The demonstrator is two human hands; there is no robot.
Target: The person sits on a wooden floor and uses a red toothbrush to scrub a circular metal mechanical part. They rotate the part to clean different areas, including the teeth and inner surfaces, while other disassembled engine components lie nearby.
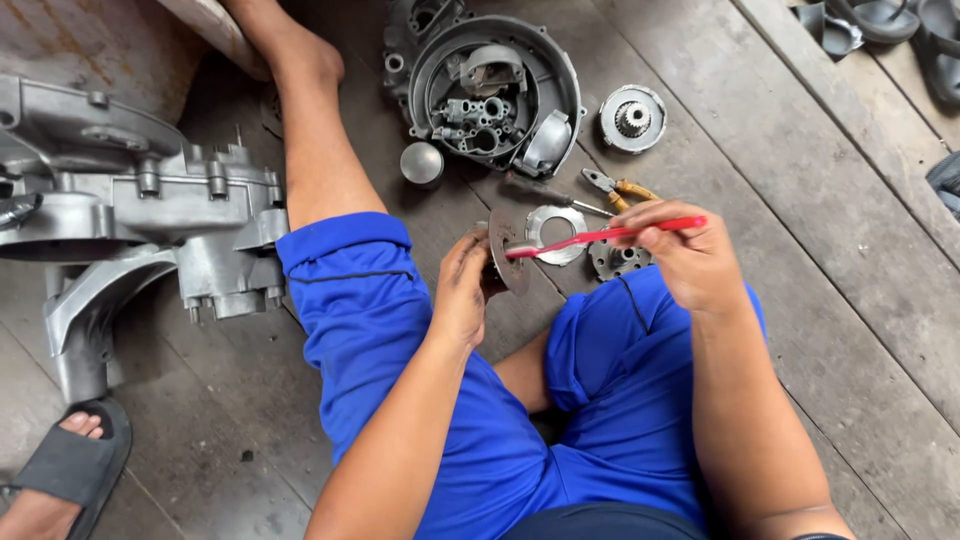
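My left hand (462,290) grips a dark round metal disc (508,252), held on edge above my knee. In my right hand (682,255) is a red toothbrush (600,236), its bristled end touching the face of the disc. I sit on a wooden floor in blue shorts (370,320), with one leg stretched out ahead.
A round engine cover (495,95) full of parts lies ahead, beside a metal cap (421,163), a geared hub (632,118), a ring plate (556,232), pliers (620,188) and a screwdriver (545,192). A large engine casing (150,215) stands left. Another person's sandalled foot (65,465) is bottom left.
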